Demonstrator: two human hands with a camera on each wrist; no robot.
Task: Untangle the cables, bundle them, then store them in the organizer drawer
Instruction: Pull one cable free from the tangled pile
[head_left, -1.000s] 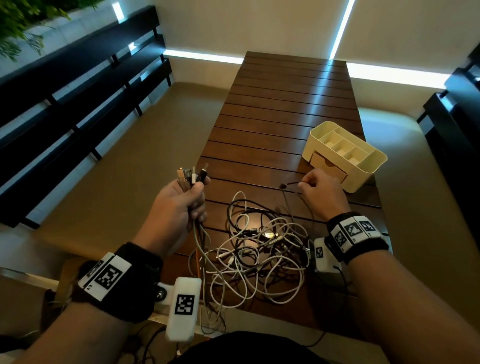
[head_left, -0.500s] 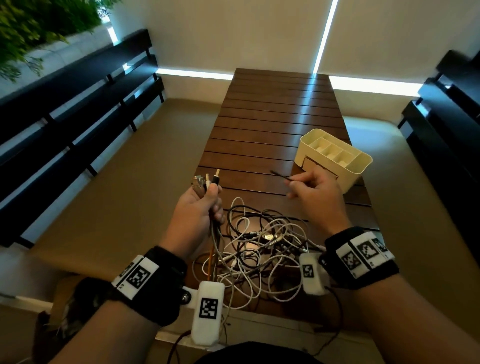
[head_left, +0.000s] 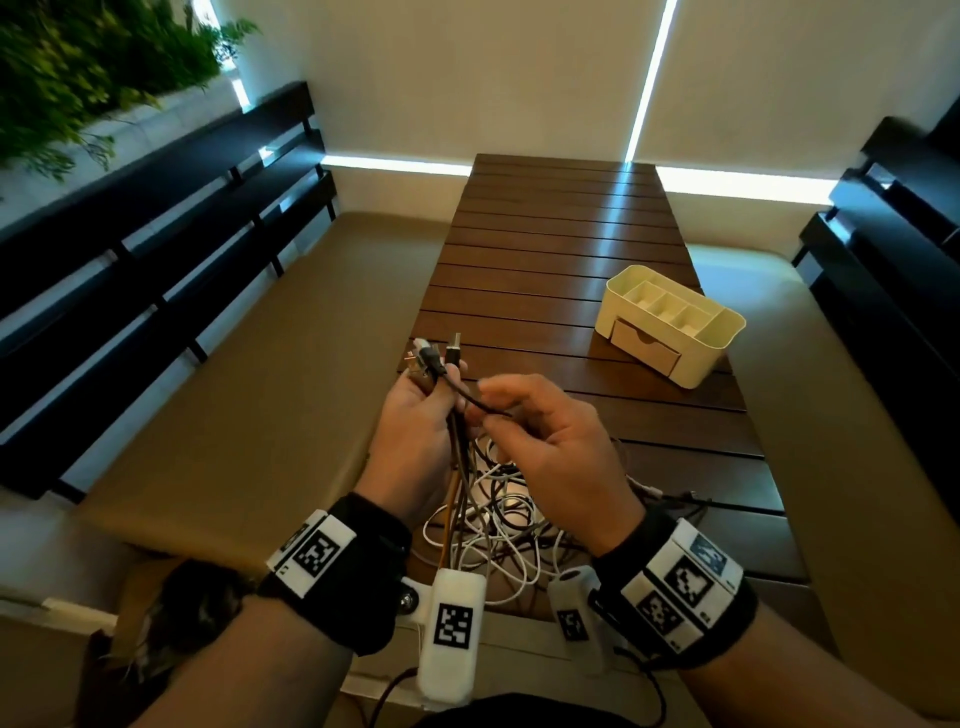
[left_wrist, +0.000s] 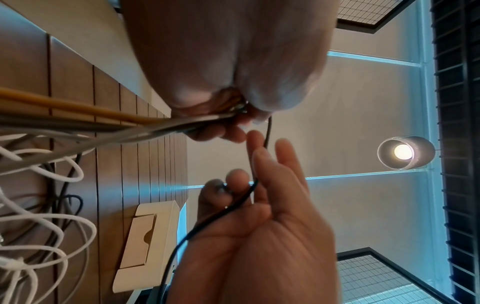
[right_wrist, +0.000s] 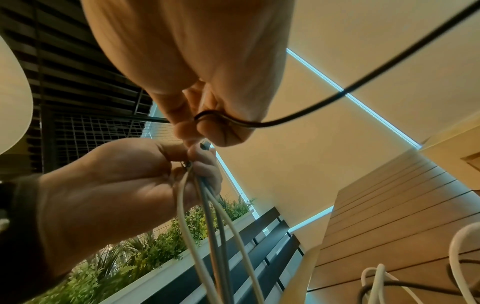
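A tangle of white, grey and black cables (head_left: 498, 525) lies on the near end of the brown slatted table (head_left: 566, 249). My left hand (head_left: 415, 415) is raised above it and grips a bunch of cable ends (head_left: 434, 356) with plugs sticking up; the strands (right_wrist: 207, 205) hang down from the fist. My right hand (head_left: 540, 431) is close beside it and pinches a thin black cable (head_left: 470, 400) that runs to the bunch. In the left wrist view that black cable (left_wrist: 233, 205) crosses the right palm. The cream organizer (head_left: 670, 322) with its drawer (head_left: 644, 345) pushed in stands at the right.
Dark slatted benches (head_left: 156, 218) run along the left side, and more dark furniture (head_left: 893, 218) lines the right. Green plants (head_left: 93, 67) sit at the upper left. The table's far half is bare wood. A lamp (left_wrist: 405, 152) hangs overhead.
My right hand has carried the black cable end from near the organizer leftward to the left hand's bunch. The left hand has shifted right and higher. The camera view tilted.
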